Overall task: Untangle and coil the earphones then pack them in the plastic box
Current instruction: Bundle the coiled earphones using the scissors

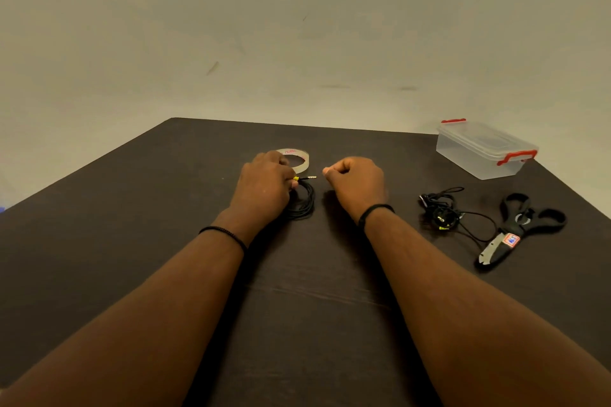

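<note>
Left hand (pixel 264 188) pinches coil (pixel 302 203) near plug (pixel 305 178). Right hand (pixel 355 182) curled; contents unclear. Cord light, limp, springy; likely best held across all loops.

This looks like a plain room set up for desk work, though home or office cannot be told apart. A dark wood-grain worktop (pixel 165 208) stands against a bare, scuffed, off-white wall (pixel 297 26). The few things on it are everyday stationery and storage: a roll of clear tape (pixel 299 158), black-handled scissors (pixel 515 228) and a clear plastic box (pixel 482 150) with red clips.
</note>
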